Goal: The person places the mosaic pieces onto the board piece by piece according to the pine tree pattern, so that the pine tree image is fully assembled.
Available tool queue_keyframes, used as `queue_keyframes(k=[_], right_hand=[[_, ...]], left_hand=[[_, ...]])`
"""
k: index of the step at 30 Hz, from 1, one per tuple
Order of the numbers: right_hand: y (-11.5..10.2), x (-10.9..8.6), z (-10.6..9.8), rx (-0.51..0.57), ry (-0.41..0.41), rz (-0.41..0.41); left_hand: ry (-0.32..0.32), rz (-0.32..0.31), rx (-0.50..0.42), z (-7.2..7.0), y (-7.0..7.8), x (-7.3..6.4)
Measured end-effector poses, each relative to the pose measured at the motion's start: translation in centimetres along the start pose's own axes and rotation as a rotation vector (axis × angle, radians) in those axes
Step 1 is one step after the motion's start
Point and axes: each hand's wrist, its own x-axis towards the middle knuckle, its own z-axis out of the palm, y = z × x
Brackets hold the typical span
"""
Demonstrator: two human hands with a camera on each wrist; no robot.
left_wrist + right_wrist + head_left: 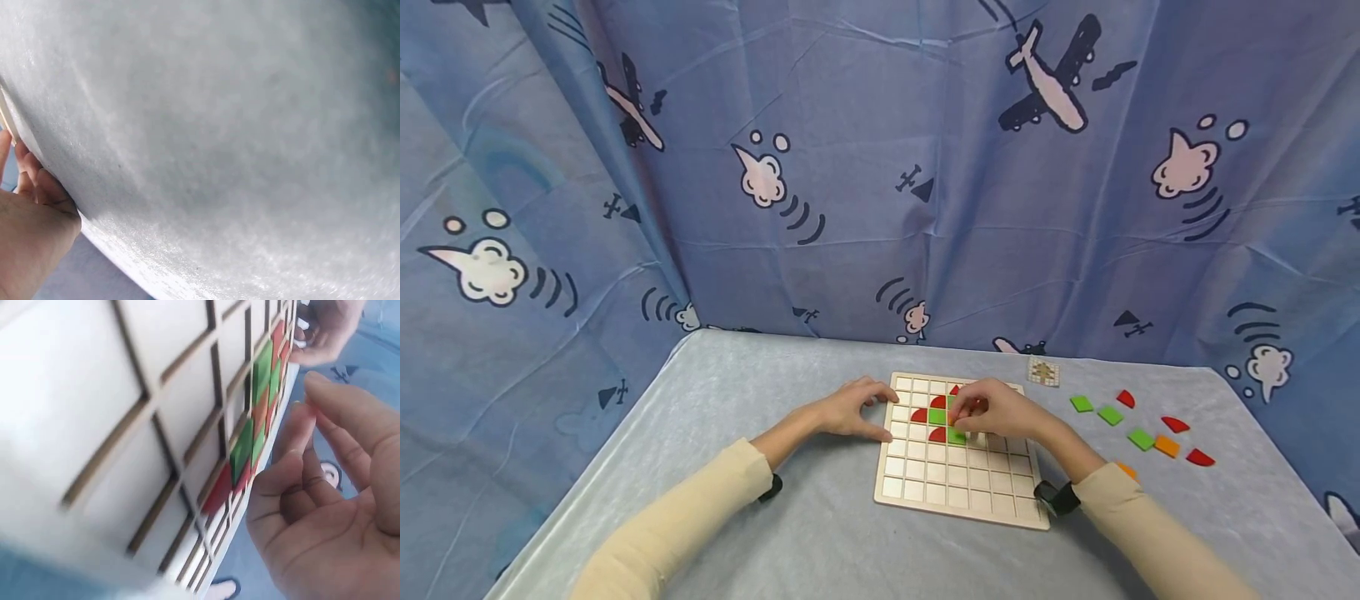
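Hands at a grid board on the worktop
Head: left hand, thumb and fingers apart, touches the board's left edge; right hand arches over tiles. Left wrist: fingers bent. Right wrist: fingertips nearly together; cannot tell whether they grip.

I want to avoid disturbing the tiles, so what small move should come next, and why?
Probably lift the right hand clear of the grid board: in the right wrist view, the orange square appears to lie among green squares, and in the head view the hand hides part of the board.
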Motion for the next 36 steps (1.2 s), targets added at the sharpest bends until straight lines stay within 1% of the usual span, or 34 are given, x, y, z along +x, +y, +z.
queue_keyframes(k=[3, 6, 8, 15, 21, 26, 30, 36], right_hand=[[0.2, -1.2, -0.8, -0.026, 0.021, 0.041], [0.6, -2.5, -1.6, -0.058, 0.044, 0.098], [0.9, -3.3, -2.2, -0.059, 0.054, 0.124], [2.6, -6.5, -4.0, -0.066, 0.114, 0.116], [3.4, -8.9, -5.3, -0.104, 0.144, 0.208], [3.9, -10.6, -6.3, -0.138, 0.168, 0.259], [4.6, -12.0, -7.1, -0.163, 0.182, 0.317], [5.7, -14.3, -8.2, -0.163, 0.2, 0.419]], left_hand=[[0.001, 0.003, 0.001, 0.0, -0.1, 0.0], [0.002, 0.009, -0.001, 0.0, -0.1, 0.1], [0.001, 0.007, -0.002, 0.0, -0.1, 0.1], [-0.001, 0.0, -0.003, 0.0, 0.0, 0.1], [-0.003, 0.0, -0.005, 0.0, 0.0, 0.1], [-0.007, 0.003, -0.002, -0.2, -0.1, 0.2], [-0.01, -0.001, -0.001, -0.1, -0.1, 0.2], [-0.011, -0.007, -0.011, -0.2, 0.1, 0.1]])
